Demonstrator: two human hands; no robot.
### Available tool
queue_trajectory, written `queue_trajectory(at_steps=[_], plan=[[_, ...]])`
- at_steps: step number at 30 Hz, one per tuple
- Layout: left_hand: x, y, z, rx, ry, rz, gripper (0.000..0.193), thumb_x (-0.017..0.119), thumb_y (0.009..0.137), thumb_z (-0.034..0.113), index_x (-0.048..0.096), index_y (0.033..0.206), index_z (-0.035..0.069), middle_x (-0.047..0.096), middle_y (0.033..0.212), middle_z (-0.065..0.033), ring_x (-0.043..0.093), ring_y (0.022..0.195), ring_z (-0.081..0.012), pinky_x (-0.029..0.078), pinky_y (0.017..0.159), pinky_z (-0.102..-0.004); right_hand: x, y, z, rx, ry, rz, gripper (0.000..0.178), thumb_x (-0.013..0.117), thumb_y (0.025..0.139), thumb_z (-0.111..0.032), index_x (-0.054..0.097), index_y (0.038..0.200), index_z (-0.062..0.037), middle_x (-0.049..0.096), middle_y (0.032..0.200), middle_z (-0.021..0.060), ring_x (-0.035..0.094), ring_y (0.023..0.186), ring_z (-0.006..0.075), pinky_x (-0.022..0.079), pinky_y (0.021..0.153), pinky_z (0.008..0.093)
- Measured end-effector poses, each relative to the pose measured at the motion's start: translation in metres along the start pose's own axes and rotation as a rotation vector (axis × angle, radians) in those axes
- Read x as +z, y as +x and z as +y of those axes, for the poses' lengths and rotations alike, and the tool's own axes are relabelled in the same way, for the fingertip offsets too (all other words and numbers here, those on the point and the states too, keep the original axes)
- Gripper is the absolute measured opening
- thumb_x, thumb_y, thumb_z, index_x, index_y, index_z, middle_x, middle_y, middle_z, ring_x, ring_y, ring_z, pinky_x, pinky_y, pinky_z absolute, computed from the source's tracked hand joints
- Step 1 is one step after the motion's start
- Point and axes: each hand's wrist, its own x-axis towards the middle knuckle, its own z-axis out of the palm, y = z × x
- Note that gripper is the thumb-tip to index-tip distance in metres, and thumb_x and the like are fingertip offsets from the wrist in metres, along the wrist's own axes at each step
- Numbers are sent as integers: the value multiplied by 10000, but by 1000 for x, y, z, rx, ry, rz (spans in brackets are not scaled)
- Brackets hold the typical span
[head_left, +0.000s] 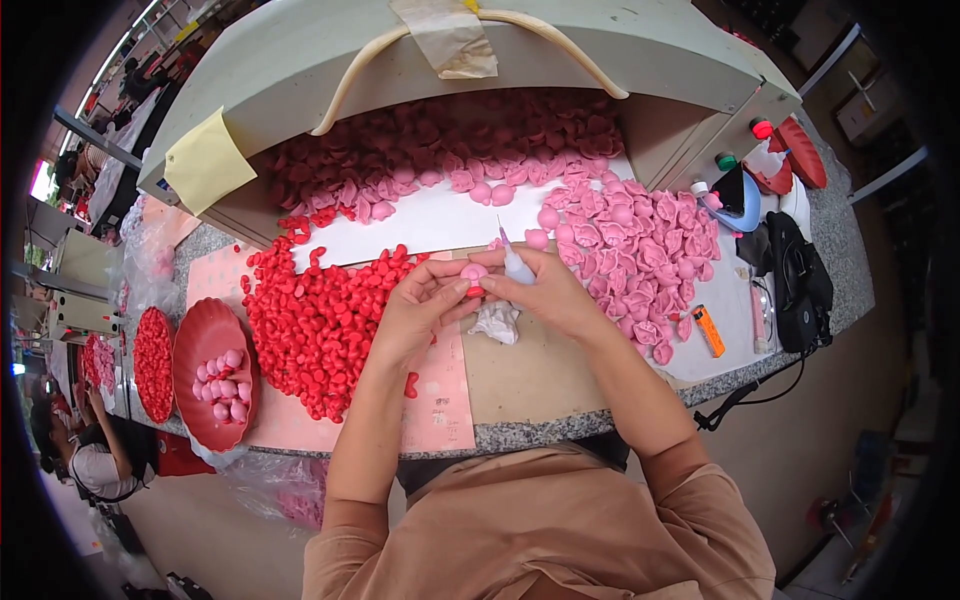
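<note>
In front of me a small round pink piece [474, 271], with a red part under it, sits between my fingertips. My left hand [420, 305] is closed on this piece, thumb and fingers pinching it. A small white glue bottle [518, 268] with a thin needle tip pointing up is gripped in my right hand [552, 295], whose thumb also reaches the piece. Below my hands lies a crumpled white tissue [497, 322]. Left of them spreads a heap of small glossy red pieces [320, 325]. To the right is a pile of pink petal-shaped pieces [640, 255].
A grey hood-like box [560, 55] arches over more pink pieces [500, 193]. A red scalloped dish [190, 400] holds pink assembled pieces; beside it stands a dish of red pieces [153, 365]. On the right are an orange lighter [709, 331] and a black bag [800, 280]. Another person [100, 455] works far left.
</note>
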Motion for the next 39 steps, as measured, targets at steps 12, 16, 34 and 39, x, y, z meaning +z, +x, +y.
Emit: queue_trajectory(at_steps=[12,16,34,39], plan=[[1,-3,0,103,78,-5,260,601,865,22,570,1123,23,617,1082,-68,588,979,-118,492,824,-246,3,1,4,50,129,6,393,613,875,-113,517,1233,20,590,1129,98,596,982,159,496,866,301],[3,-4,0,113,104,-11,259,601,864,18,569,1122,22,618,1071,-65,591,967,-117,487,824,-244,2,0,3,43,113,6,404,620,868,-101,515,1238,19,590,1130,97,594,988,159,489,871,293],[-11,-7,-4,241,95,-157,302,631,877,153,529,1135,36,587,1034,-27,559,950,-102,462,824,-246,34,-5,3,-127,-176,253,313,530,922,-157,534,1174,29,617,1009,88,603,870,148,493,786,273],[-26,-53,50,502,222,207,233,615,864,80,548,1081,26,577,990,-22,548,900,-89,449,792,-228,19,-18,4,-136,-151,316,178,496,941,-191,516,972,-16,609,782,83,572,599,121,457,549,240]])
